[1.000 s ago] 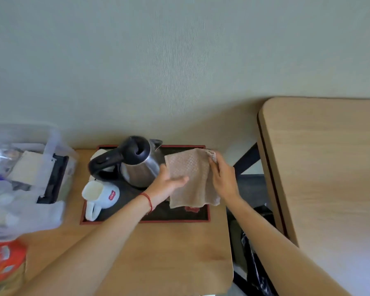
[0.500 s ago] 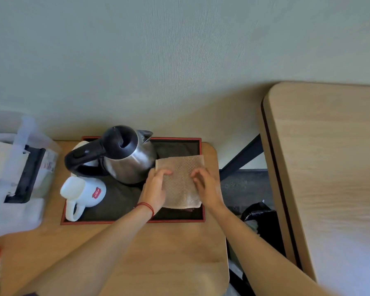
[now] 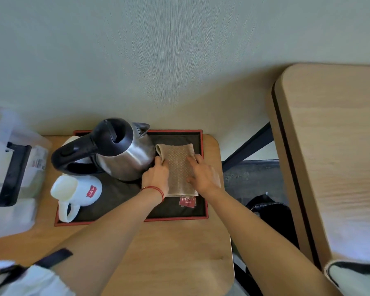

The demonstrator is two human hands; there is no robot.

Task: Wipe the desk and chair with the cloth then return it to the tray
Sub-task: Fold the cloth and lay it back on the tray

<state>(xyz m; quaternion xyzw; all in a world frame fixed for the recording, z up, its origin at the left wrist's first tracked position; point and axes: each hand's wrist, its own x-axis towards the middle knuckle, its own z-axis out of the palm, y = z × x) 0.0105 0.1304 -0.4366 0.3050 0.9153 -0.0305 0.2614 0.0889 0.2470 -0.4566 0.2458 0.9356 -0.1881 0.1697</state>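
A beige waffle-textured cloth (image 3: 178, 167), folded into a narrow strip, lies on the right part of the black tray with a red rim (image 3: 175, 218). My left hand (image 3: 156, 177) holds the cloth's left edge, right beside the kettle. My right hand (image 3: 202, 175) lies flat on the cloth's right side, fingers spread and pressing it down. The tray sits on a small wooden table (image 3: 169, 253) against the wall.
A steel kettle with a black handle (image 3: 113, 148) and a white mug (image 3: 77, 192) share the tray's left half. A clear plastic box of items (image 3: 11, 174) stands at far left. A larger wooden desk (image 3: 338, 159) is at right, a dark bag (image 3: 269, 212) in the gap.
The cloth went from held up and open, to laid on the tray, to folded narrower. Both hands came down onto it and now press it flat.
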